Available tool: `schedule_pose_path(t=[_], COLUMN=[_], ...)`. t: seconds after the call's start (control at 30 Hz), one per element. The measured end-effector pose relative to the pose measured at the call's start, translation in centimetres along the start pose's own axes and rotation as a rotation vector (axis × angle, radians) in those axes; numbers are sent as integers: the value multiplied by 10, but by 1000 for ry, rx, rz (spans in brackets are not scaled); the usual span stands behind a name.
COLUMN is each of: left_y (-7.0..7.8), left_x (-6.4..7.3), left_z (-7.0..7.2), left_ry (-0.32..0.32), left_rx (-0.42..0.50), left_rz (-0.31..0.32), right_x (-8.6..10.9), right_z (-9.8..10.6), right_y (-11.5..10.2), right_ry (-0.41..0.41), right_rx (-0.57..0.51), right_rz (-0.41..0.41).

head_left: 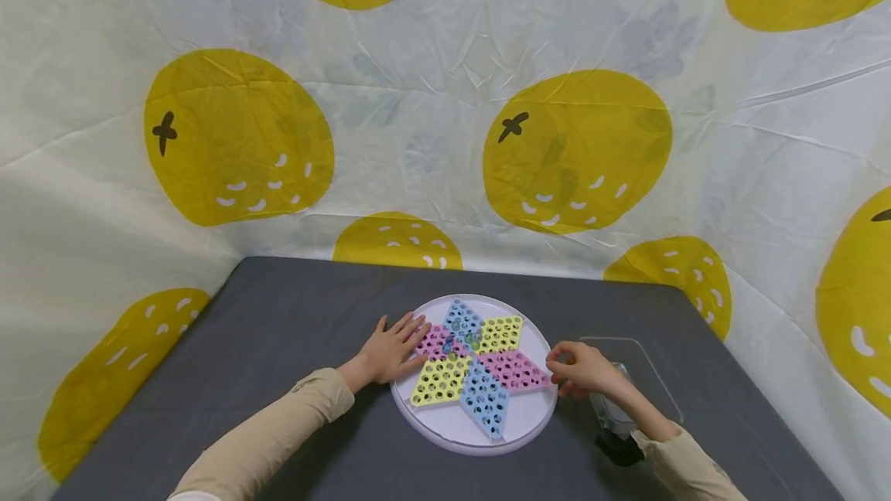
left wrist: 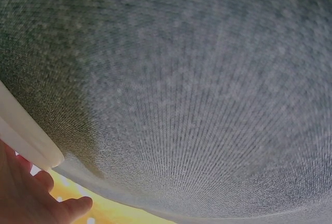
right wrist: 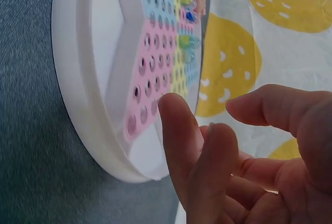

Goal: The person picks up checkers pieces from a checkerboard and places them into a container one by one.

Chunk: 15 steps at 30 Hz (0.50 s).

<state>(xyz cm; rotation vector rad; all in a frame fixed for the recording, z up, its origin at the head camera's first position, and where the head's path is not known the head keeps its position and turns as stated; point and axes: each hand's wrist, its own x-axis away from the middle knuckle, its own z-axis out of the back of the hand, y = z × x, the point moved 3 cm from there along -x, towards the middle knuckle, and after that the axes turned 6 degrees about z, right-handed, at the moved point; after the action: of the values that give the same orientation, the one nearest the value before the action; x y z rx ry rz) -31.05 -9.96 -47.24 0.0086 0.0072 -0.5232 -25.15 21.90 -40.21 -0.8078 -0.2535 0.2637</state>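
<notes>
A round white Chinese checkers board (head_left: 518,439) with a pink, yellow and blue perforated star lies on the table. Several glass marbles (head_left: 475,340), blue and green, sit towards its far left part. My left hand (head_left: 390,352) rests on the board's left side with fingers spread; the left wrist view catches only part of that hand (left wrist: 31,193) beside the white rim. Just off the right edge hovers my right hand (head_left: 585,367), fingers loosely bent. In the right wrist view, a gap separates thumb and fingertips of this hand (right wrist: 233,167), with nothing between them.
A clear plastic container (head_left: 612,412) stands under and beside my right forearm, partly hidden. Behind it lies a clear rectangular outline, perhaps a lid (head_left: 650,358). A dark grey cloth (head_left: 313,292) covers the table, with a fruit-patterned curtain (head_left: 411,138) around it.
</notes>
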Motion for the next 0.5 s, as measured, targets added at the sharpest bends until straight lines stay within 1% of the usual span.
schedule_pose_path(t=[0.2,0.33,0.5], left_y=[-1,-1,-1], left_x=[-2,-2,-2], left_z=[-1,-2,-3], left_ry=[17,11,4], left_rx=[-25,-17,-21], left_rz=[-3,3,6], right_x=[-11,-17,-25], right_z=[-11,-17,-24], right_y=[-3,-6,-8], right_ry=[5,2,23], right_rx=[33,22,31], right_rz=[-22,-23,-35])
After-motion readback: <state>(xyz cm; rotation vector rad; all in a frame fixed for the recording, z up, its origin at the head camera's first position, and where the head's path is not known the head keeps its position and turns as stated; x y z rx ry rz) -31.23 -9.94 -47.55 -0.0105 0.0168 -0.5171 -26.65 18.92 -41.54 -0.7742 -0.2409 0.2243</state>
